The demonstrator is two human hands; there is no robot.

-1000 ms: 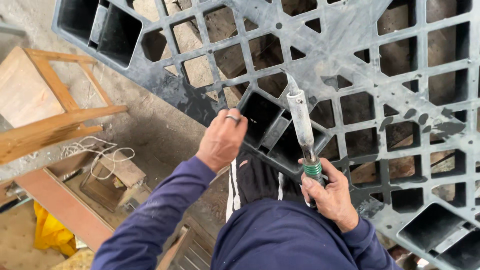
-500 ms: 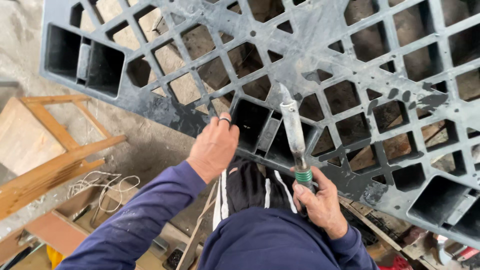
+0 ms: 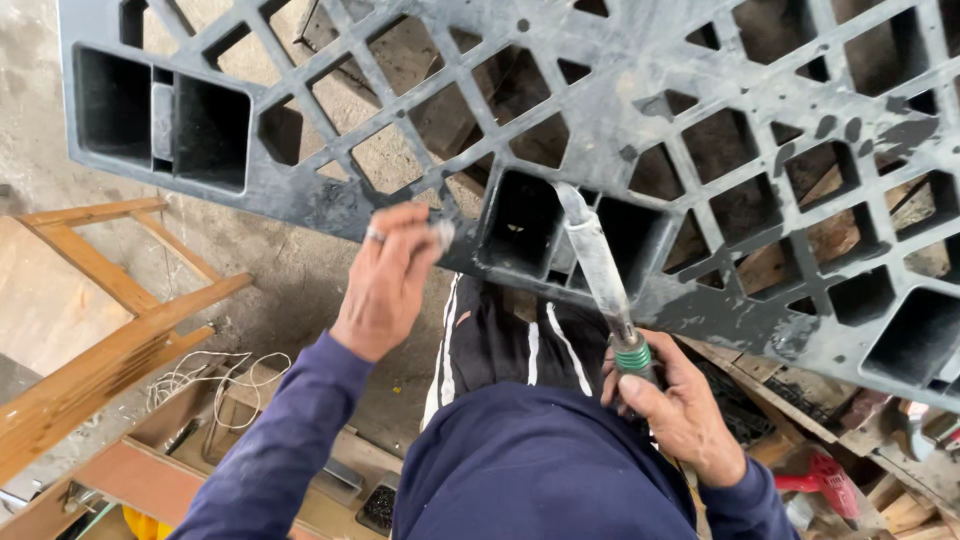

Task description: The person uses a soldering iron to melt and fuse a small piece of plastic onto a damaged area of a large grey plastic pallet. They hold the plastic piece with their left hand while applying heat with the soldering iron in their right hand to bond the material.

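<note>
Iron (image 3: 600, 275) tip-up, angled toward pallet (image 3: 640, 100)

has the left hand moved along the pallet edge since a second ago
Cannot tell: the left hand sits at the grey pallet's lower edge, left of the tool, as before; the camera shifted.

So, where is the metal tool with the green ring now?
In the head view, the tool is right of centre, held by the right hand, with its tip at the lower edge of the grey plastic pallet.

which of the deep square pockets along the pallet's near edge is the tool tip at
The dark pocket just left of the metal tool, mid-edge beside the left hand; the pair at far left and the right one lie well away.
</note>
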